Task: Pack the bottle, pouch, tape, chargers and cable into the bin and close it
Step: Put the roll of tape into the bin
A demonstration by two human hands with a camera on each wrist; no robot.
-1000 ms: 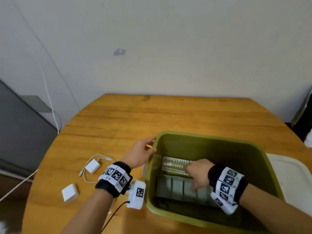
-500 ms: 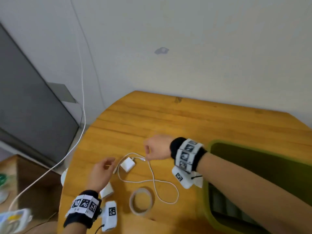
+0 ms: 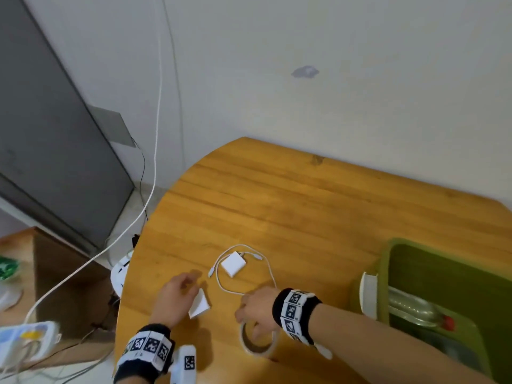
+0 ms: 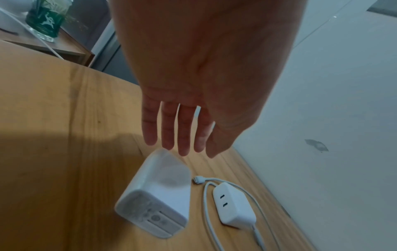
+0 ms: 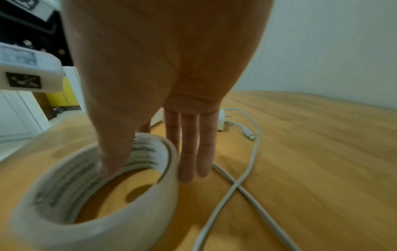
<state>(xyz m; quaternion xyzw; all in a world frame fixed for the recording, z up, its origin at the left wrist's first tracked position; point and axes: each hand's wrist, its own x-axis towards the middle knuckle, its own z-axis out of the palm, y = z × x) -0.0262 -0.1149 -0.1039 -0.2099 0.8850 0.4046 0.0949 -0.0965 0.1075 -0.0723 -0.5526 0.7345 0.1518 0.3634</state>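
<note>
A roll of pale tape (image 3: 259,345) lies on the wooden table (image 3: 304,212) near its front edge. My right hand (image 3: 251,319) pinches the roll's wall; in the right wrist view the thumb is inside the tape (image 5: 103,200) and the fingers (image 5: 187,152) are outside. My left hand (image 3: 180,289) hovers with straight fingers just above a white charger (image 4: 154,191), holding nothing. A second white charger (image 3: 233,263) lies farther back inside a loop of white cable (image 3: 270,270). At the right, the green bin (image 3: 388,253) holds the clear bottle (image 3: 412,309).
The table's curved left edge is close to my left hand. Beyond it are a low wooden stand (image 3: 63,275), a white cord (image 3: 155,151) hanging down the wall and a grey panel (image 3: 50,151). A white clip (image 3: 368,295) sits on the bin's left wall.
The view swung left, away from the bin. My right hand came out of the bin, passed the cable and dropped onto the tape. My left hand moved over the near charger.
</note>
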